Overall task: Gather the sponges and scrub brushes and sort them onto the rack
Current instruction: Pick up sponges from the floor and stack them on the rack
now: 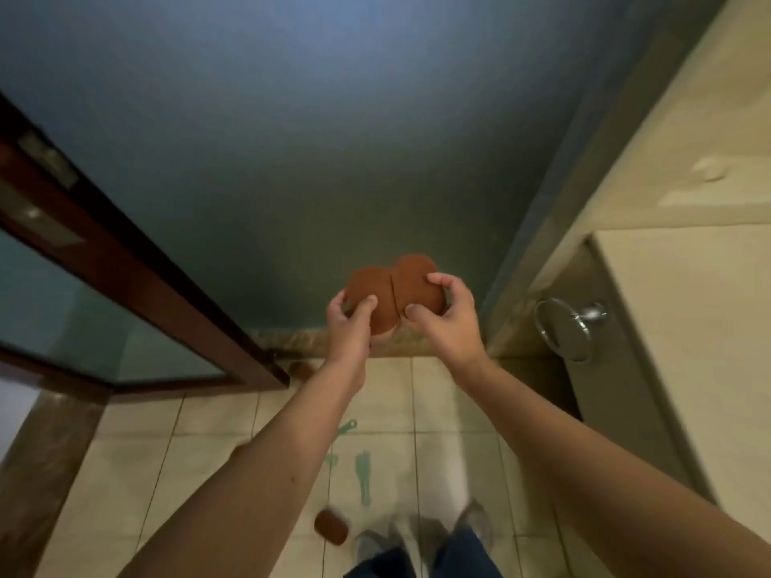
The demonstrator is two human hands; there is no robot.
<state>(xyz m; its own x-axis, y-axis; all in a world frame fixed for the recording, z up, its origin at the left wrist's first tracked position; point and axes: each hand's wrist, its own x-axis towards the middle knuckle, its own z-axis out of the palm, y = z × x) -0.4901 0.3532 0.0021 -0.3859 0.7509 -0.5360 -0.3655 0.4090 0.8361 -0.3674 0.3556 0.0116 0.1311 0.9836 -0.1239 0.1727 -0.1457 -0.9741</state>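
- Fingers (367,304) of the left hand (348,327) grip one rounded brown sponge (371,285).
- Beside it, the right hand (446,323) pinches a second brown sponge (413,281); the two sponges touch, raised before a blue-grey wall (292,160).
- Below, a third brown sponge (331,527) and green scrub brushes (363,473) lie on the pale tiled floor (450,402).

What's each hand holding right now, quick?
The left hand grips the left brown sponge.
The right hand grips the right brown sponge.
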